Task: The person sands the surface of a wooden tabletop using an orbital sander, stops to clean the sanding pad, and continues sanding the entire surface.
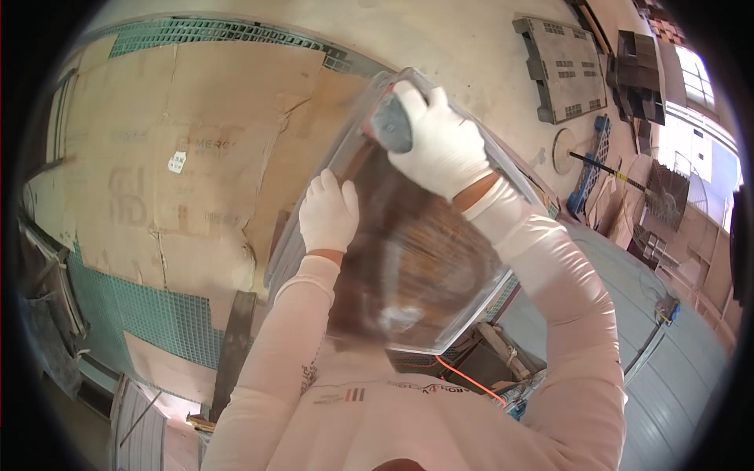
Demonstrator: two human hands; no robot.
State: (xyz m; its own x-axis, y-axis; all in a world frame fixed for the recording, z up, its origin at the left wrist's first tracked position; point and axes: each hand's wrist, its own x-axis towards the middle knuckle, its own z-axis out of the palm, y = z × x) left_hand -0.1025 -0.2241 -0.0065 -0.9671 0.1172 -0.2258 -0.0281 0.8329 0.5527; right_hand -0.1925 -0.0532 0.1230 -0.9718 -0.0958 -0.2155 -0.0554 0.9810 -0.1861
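Note:
A large rectangular panel with a raised grey metal rim (452, 336) lies before me. Its brown, streaked inner surface (365, 259) is blurred in places. My right hand (444, 145), in a white glove, is closed round a hand-held tool (391, 124) with a rounded dark grey body and a red edge. That tool is at the panel's far end; its exact kind is not clear, and the glove hides part of it. My left hand (328, 213), also gloved in white, lies on the left rim with its fingers stretched out, holding nothing.
Flattened cardboard (212, 165) covers a green grating (181, 310) on the left. A grey pallet (561, 71) stands at the far right, near a blue bar (587, 169). An orange cord (471, 381) runs below the panel, beside a grey ribbed surface (667, 361).

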